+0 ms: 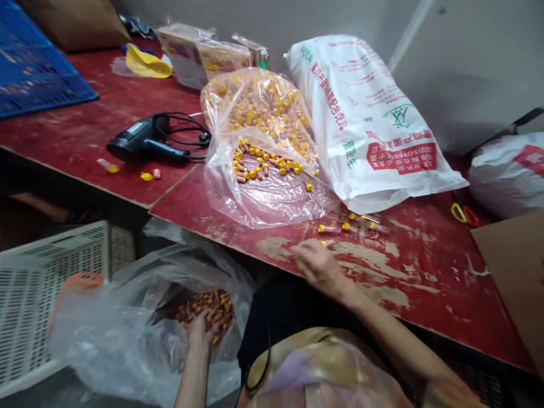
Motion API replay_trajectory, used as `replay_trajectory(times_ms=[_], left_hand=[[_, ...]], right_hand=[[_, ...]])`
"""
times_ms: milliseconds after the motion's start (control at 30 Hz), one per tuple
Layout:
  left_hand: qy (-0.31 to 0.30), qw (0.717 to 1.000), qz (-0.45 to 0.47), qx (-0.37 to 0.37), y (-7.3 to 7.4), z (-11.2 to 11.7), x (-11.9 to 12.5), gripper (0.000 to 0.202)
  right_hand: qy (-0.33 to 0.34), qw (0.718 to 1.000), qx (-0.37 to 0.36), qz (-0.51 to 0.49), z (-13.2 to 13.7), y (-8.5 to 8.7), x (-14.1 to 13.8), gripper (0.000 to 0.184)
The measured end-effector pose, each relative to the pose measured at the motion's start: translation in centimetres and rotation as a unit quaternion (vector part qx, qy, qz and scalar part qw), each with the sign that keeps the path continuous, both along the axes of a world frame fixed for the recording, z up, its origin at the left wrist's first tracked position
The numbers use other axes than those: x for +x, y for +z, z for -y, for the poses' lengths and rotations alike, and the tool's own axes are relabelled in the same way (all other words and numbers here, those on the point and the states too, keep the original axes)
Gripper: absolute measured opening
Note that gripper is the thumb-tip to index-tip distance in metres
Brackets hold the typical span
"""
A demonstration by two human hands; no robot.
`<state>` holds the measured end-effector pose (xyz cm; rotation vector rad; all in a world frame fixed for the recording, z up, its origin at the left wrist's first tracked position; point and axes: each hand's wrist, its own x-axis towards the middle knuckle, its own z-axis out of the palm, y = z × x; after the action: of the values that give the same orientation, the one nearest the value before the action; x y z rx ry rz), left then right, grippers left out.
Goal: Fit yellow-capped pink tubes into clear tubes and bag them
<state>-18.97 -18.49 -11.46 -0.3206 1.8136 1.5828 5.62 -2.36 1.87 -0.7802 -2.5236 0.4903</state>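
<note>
My left hand (pixel 199 331) reaches down into a large clear plastic bag (pixel 127 345) below the table. It touches a heap of small yellow-capped pink tubes (pixel 216 303), and its fingertips are hidden among them. My right hand (pixel 317 263) is over the front edge of the red table (pixel 238 243), somewhat blurred. Its fingers are curled together, and what they hold, if anything, does not show. Just beyond it lie a few loose clear tubes with yellow caps (pixel 329 228). Farther back, an open clear bag (pixel 272 201) full of similar yellow-capped tubes rests on the table.
A black heat gun (pixel 144 139) with a coiled cord lies at the left. A big white printed sack (pixel 365 124) leans behind the bag. Scissors (pixel 465 214) and a cardboard box (pixel 516 272) are at the right. A white crate (pixel 51 289) stands below the table, a blue crate (pixel 38 62) on it.
</note>
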Motion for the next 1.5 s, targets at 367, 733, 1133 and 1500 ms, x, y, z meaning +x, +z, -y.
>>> replay_trajectory(times_ms=[367,733,1133,1500], left_hand=[[-0.224,0.942,-0.204,0.146,9.1,-6.5,9.4,0.026],[-0.435,0.869,0.122,0.202,10.8,-9.7,16.2,0.022],[-0.389,0.826,0.348,0.213,10.5,-12.4,19.9,0.031],[-0.263,0.884,0.302,0.240,10.2,-13.2,16.9,0.024]], right_hand=[[-0.163,0.956,0.107,0.218,-4.4,-3.6,8.1,0.022],[-0.113,0.920,-0.036,0.372,-4.7,0.0,12.5,0.018],[-0.131,0.978,-0.007,0.160,-2.2,-3.1,10.5,0.026],[-0.224,0.945,0.096,0.220,-7.6,-2.5,5.1,0.024]])
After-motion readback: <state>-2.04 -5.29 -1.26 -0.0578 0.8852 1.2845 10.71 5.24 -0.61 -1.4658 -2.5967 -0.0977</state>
